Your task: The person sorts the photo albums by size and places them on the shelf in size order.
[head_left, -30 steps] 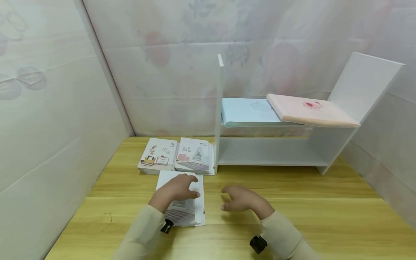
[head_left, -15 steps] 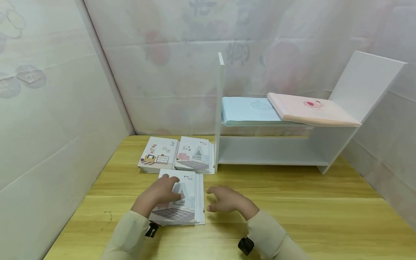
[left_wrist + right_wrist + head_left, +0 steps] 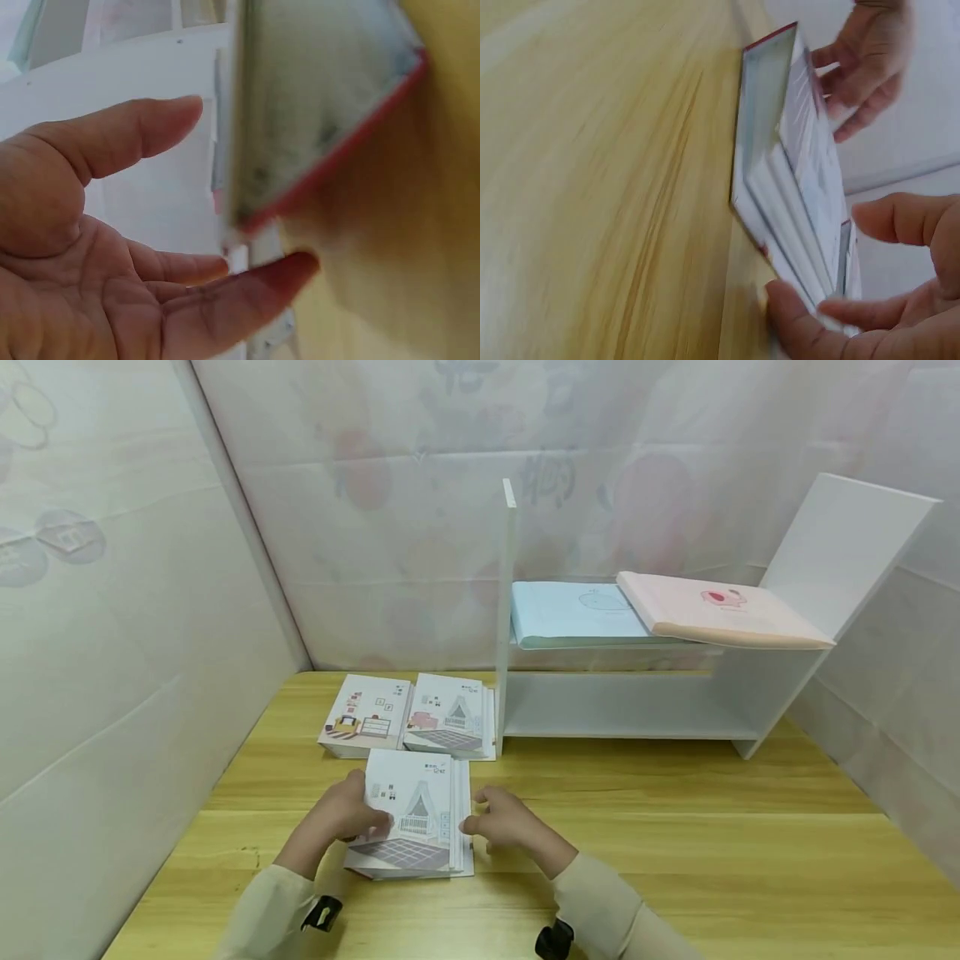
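Note:
A thick white hardcover album [image 3: 411, 793], printed with a tent-like bed and a tiled floor, lies flat on the wooden table. My left hand [image 3: 339, 817] is at its left edge, thumb over the cover and fingers down the side. In the left wrist view the thumb and fingers [image 3: 247, 304] stand spread around the album's edge [image 3: 322, 97]. At the opposite edge is my right hand [image 3: 506, 825], its thumb by the pages. The right wrist view shows its fingers [image 3: 799, 322] at the lower board, with the thumb [image 3: 889, 217] apart from the cover.
Behind lie two similar albums, one with a yellow chair [image 3: 365, 714] and one with a pink chair [image 3: 447, 714]. A white shelf [image 3: 630, 706] stands at the right, its right panel slanting. On top rest a blue album [image 3: 573, 610] and a pink album [image 3: 723, 606] overlapping it.
Both hands have moved left. My left hand has gone from above the cover to the album's left edge, and my right hand has come up to the right edge. The album stays put.

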The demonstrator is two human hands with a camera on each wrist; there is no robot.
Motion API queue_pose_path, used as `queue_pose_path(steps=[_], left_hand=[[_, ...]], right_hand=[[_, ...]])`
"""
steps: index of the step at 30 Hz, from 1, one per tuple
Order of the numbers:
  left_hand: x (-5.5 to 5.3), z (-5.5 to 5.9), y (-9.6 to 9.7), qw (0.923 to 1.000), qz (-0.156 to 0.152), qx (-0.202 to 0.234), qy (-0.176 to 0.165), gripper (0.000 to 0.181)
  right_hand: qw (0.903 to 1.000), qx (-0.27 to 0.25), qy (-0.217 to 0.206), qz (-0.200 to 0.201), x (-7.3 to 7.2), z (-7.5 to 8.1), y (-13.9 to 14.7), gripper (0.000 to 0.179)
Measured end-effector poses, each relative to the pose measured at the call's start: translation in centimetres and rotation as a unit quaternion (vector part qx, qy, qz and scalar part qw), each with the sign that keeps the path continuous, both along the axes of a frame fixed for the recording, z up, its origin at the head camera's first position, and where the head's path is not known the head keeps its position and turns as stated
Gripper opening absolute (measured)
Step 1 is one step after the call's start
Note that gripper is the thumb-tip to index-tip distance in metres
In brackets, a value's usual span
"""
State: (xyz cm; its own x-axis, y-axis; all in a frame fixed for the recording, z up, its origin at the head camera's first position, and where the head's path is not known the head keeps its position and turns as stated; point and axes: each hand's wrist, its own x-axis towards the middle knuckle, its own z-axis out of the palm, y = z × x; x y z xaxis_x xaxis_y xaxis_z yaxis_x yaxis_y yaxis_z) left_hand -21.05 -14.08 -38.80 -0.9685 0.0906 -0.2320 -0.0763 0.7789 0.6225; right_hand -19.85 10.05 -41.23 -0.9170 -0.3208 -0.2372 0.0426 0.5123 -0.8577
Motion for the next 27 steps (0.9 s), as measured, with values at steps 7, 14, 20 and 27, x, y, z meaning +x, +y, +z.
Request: queue_pose_path(steps=[7,14,20,27], left_hand=[[0.5,-0.7,-0.9,0.9952,0.018,0.072,-0.063,0.064],[0.7,-1.0,-1.0,0.9878,0.003,0.136,-0.076,0.042],[0.5,-1.5,-1.3,0.9771,0.0,0.197,-0.08,0.041],[0.6,-1.4,-2.2,0.972,0.011,0.222,-0.078,0.041]], right_hand=[[0.9892,-0.1,-0.099,-0.042,0.2,0.3,-0.3,0.038],[0.9831,-0.133,-0.123,-0.029,0.4,0.3,-0.6,0.019],[0.9616,-0.212,-0.16,-0.071,0.6,-0.2,-0.5,0.042],[0.9508,-0.236,-0.169,-0.109,0.9,-0.6,-0.7,0.042]])
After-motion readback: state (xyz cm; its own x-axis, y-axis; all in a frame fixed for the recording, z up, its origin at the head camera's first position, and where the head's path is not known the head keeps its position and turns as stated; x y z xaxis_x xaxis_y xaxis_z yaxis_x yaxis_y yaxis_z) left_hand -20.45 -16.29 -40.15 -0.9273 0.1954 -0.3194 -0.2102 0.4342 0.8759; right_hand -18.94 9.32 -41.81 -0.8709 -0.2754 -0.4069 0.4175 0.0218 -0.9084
